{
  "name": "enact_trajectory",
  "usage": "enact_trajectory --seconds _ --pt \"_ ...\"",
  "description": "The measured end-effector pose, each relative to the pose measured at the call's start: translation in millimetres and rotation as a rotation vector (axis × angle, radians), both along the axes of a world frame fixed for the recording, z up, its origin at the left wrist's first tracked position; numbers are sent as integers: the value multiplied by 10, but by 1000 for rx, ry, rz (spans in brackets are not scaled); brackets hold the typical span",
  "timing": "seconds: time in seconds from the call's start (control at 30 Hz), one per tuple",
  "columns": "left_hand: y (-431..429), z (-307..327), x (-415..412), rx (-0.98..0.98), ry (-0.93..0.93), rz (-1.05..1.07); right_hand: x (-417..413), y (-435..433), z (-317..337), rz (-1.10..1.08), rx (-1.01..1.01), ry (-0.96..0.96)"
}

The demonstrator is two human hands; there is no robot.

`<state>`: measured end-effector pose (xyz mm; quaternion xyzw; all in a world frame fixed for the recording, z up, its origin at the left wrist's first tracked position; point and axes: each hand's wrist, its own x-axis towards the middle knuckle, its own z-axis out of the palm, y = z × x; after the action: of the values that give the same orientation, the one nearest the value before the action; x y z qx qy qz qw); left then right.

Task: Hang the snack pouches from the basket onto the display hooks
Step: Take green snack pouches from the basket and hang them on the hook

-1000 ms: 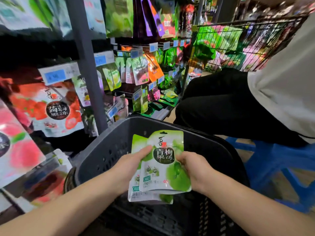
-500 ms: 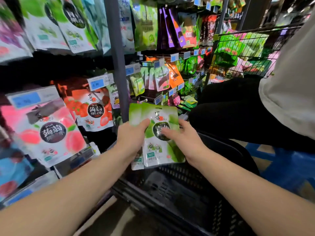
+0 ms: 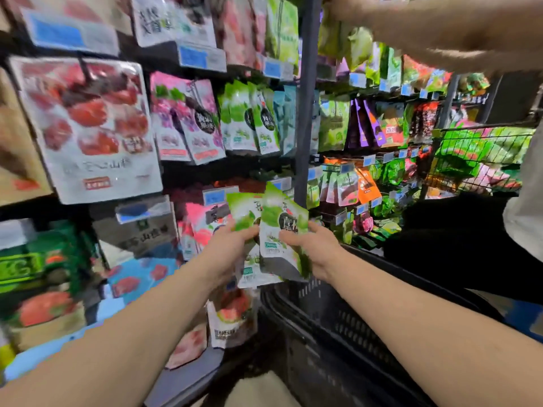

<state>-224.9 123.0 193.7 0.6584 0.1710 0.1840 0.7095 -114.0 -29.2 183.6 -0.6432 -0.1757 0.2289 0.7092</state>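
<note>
Two green-and-white snack pouches are up in front of the display, fanned apart. My left hand (image 3: 227,248) grips the left pouch (image 3: 244,212) and my right hand (image 3: 313,246) grips the front pouch (image 3: 283,230), which tilts to the right. Both are above the near-left rim of the dark plastic basket (image 3: 338,315), whose inside is mostly hidden. Matching green pouches (image 3: 249,118) hang on hooks higher up, left of the grey upright post (image 3: 304,113). The picture is motion-blurred.
Rows of hung snack pouches with blue price tags fill the shelves on both sides of the post. Another person's arm (image 3: 440,27) reaches across the top right; their dark trousers (image 3: 458,239) are just behind the basket. A wire bin (image 3: 482,160) of packets stands at far right.
Both hands have lifted the two pouches out of the basket and up toward the display, spreading them apart. My view has swung up and left. Another person's arm has come in at top right.
</note>
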Motion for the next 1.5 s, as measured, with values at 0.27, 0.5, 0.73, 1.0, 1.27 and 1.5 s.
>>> enact_trajectory --seconds 0.27,0.5,0.73,1.0,1.27,1.5 --pt "203 506 -323 368 -113 232 -159 382 535 109 71 -98" --pt "480 852 267 585 -210 427 491 810 849 104 76 -347" --pt "665 1379 1003 694 -213 520 1370 1064 1283 71 170 -490" --pt "811 1820 1671 746 -213 613 2047 1208 1743 111 199 -505" --pt "816 1969 1872 771 -137 671 2262 1181 2069 96 83 -609" --pt "794 1939 1883 764 -124 680 2327 1192 2078 139 33 -634"
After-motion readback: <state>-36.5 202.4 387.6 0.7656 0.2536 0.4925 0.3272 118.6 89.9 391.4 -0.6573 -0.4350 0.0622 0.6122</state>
